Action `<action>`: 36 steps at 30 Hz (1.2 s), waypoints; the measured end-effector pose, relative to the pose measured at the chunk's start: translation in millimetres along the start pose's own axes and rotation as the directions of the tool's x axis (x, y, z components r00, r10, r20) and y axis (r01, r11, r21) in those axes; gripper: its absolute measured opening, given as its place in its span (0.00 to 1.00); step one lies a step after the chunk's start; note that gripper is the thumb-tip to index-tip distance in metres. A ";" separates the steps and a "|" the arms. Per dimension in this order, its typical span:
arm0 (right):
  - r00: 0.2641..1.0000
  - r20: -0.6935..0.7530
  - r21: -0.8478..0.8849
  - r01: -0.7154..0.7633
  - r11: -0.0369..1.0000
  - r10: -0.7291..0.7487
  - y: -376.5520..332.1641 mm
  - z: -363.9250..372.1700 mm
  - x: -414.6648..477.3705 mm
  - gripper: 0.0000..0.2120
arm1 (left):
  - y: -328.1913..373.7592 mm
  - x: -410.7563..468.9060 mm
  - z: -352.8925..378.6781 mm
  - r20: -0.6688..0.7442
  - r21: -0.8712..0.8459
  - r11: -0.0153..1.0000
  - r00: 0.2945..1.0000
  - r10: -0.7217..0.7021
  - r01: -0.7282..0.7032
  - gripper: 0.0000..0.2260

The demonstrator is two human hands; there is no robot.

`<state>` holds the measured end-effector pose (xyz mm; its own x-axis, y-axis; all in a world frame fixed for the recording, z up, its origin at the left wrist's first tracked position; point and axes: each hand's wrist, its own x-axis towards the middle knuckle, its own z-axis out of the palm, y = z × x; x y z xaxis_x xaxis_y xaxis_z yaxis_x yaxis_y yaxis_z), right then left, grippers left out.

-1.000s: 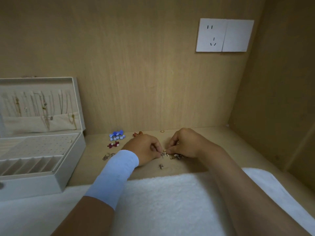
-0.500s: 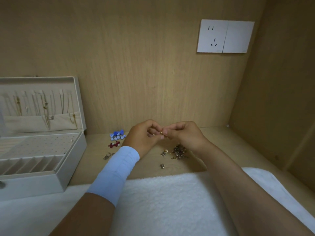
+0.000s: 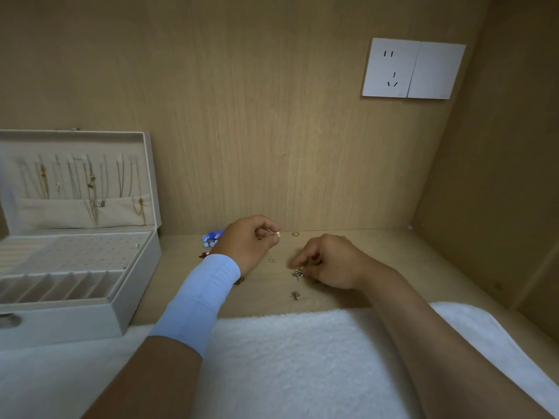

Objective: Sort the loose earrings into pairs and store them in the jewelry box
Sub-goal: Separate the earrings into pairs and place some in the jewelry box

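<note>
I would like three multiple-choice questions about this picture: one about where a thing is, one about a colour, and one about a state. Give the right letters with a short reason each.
1. Where does the jewelry box stand?
A. to the left of the hands
B. between the hands
C. under the wall socket

2. What colour is the sleeve on the left forearm?
A. red
B. light blue
C. black

3. What is the state of the left hand?
A. flat on the towel
B. inside the box
C. raised, pinching a small gold earring

Answers:
1 A: the open box sits at the left edge, away from both hands.
2 B: the sleeve is pale blue from wrist to mid forearm.
3 C: the fingertips hold the earring above the shelf, while the right hand is down at the loose earrings.
</note>
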<state>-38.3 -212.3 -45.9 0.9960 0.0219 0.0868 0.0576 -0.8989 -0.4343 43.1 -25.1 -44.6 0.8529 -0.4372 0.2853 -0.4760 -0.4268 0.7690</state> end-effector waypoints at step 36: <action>0.995 -0.054 0.006 -0.089 0.996 0.089 34.4 -6.9 78.9 0.13 | -6.2 66.1 23.0 0.249 0.515 0.852 0.968 -0.039 -0.098 0.08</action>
<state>41.8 -244.4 -47.9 0.9920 -0.0818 0.0964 -0.0305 -0.8947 -0.4457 97.5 -69.5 -43.6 0.7907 -0.6035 0.1032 -0.5992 -0.7282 0.3328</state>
